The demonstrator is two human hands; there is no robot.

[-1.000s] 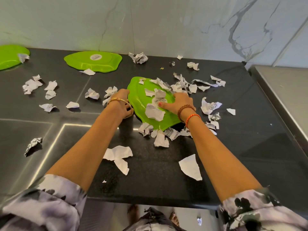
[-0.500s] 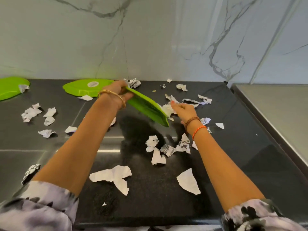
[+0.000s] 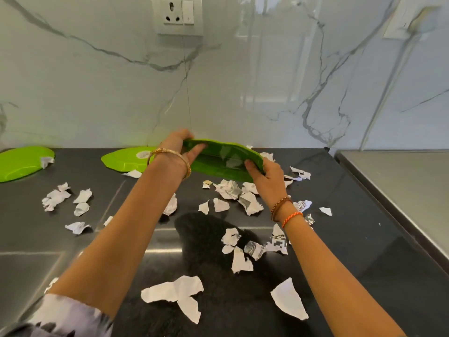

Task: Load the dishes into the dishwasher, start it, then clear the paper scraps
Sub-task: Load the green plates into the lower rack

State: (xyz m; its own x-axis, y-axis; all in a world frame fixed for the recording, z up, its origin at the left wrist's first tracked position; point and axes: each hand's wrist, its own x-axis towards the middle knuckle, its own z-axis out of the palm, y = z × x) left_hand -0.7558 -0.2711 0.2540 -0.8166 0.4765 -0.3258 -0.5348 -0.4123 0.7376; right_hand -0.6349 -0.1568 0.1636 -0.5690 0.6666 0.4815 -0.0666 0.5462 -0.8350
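Observation:
I hold a green plate [image 3: 218, 161] lifted off the black counter [image 3: 352, 227], roughly level, its underside facing me. My left hand [image 3: 181, 149] grips its left end and my right hand [image 3: 266, 173] grips its right edge. A second green plate [image 3: 126, 160] lies upside down on the counter behind my left wrist. A third green plate [image 3: 21, 162] sits at the far left with a scrap on it. Several torn white paper scraps [image 3: 233, 190] lie under the lifted plate, with larger paper pieces [image 3: 175, 293] near the front edge.
A marble wall with a socket [image 3: 178, 15] rises behind the counter. A steel surface [image 3: 401, 181] adjoins the counter on the right. More crumpled scraps [image 3: 65, 199] are scattered at the left.
The plate went from lying on the counter with scraps on it to tilted, then lifted. The scraps slid off onto the counter. My right hand now grips the plate's right edge.

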